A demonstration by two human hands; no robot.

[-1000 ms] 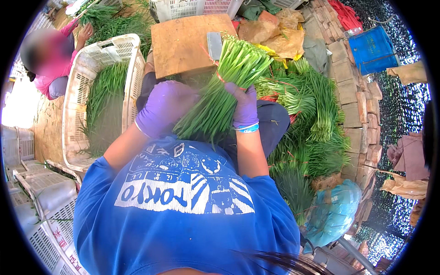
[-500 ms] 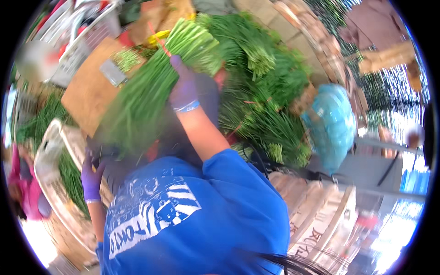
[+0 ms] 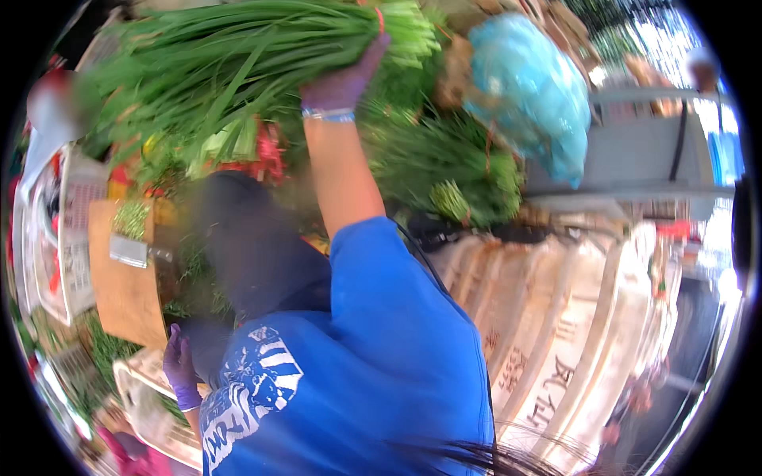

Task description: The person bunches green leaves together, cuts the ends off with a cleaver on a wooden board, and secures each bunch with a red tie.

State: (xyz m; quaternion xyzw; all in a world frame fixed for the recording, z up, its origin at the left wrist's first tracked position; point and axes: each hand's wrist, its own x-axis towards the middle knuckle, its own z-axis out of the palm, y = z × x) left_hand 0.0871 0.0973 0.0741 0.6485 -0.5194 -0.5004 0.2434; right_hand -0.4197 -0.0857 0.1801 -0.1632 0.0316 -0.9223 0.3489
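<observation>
My right hand (image 3: 345,83), in a purple glove, is closed around a large bunch of garlic chives (image 3: 214,67) near its pale cut ends. A red-orange band ties the bunch by my fingers, and the long leaves stretch leftward, raised over other greens (image 3: 452,163). Low on the left, beside my dark-clothed leg (image 3: 246,246), my gloved left hand (image 3: 181,369) is empty with its fingers apart. Just beyond it lies a wooden board (image 3: 123,301) bearing a cleaver (image 3: 131,251) and a small heap of chopped trimmings (image 3: 131,218).
A bulging light-blue plastic bag (image 3: 532,91) stands at the upper right. Stacked white crates (image 3: 548,341) fill the lower right. Another crate (image 3: 147,397) sits by my left hand, with a person in pink (image 3: 131,452) beyond. White baskets (image 3: 75,230) line the far left.
My right hand has carried the chives up and to the right, turning the bunch nearly level. The view has swung round, shifting the board, bag and crates in the picture. The left hand stays empty.
</observation>
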